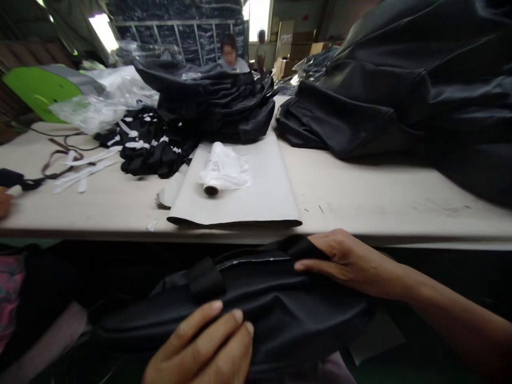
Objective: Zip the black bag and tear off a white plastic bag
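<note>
A black leather-like bag (280, 309) is in front of me, below the table's front edge. A thin pale line, perhaps a zip, runs along its upper edge, and a short black strap (207, 279) folds over that edge. At its upper right corner, my right hand (344, 261) is closed on the black material between thumb and fingers. My left hand (204, 346) lies against the near face, fingers stretched out and its thumb hidden. The bag's underside cannot be seen.
On the pale table (340, 197) are a white plastic roll (224, 170) on a white sheet (240, 205), black strap bundles (150, 144), and stacked black pieces (216, 101). A large black heap (400, 101) rises at right. A co-worker's hand (5, 202) shows at left; another person (232, 56) is behind.
</note>
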{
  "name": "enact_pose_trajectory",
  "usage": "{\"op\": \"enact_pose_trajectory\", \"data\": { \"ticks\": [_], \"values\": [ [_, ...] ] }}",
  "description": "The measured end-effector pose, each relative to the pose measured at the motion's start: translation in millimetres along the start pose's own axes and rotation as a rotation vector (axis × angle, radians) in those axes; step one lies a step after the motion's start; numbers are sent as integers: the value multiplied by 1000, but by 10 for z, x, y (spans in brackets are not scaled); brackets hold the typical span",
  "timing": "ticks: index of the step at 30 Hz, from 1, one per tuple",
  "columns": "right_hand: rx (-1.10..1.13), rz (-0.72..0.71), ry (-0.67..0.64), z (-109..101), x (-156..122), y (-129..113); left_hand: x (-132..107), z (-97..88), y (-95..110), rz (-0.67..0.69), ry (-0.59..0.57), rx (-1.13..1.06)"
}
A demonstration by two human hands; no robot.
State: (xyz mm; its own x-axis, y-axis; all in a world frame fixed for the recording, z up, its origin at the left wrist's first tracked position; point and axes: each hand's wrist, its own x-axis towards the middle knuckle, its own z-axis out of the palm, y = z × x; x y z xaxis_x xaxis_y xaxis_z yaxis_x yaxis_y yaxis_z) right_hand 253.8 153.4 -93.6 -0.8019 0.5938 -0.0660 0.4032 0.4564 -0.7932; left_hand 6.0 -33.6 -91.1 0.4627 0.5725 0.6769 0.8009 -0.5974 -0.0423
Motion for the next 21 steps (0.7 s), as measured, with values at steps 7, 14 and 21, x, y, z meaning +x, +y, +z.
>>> {"op": "enact_pose_trajectory", "data": {
  "ticks": [7, 14, 21],
  "values": [
    [-406, 13, 643, -166, 699, 252, 130, 127, -771, -473, -105, -209],
    [-381, -433, 1079, 11, 360, 181, 365, 193, -1291, -955, -432, -445],
    [-382, -557, 854, 508, 174, 34, 577, 339, -1626, -1352, -575, -748]
  ]
}}
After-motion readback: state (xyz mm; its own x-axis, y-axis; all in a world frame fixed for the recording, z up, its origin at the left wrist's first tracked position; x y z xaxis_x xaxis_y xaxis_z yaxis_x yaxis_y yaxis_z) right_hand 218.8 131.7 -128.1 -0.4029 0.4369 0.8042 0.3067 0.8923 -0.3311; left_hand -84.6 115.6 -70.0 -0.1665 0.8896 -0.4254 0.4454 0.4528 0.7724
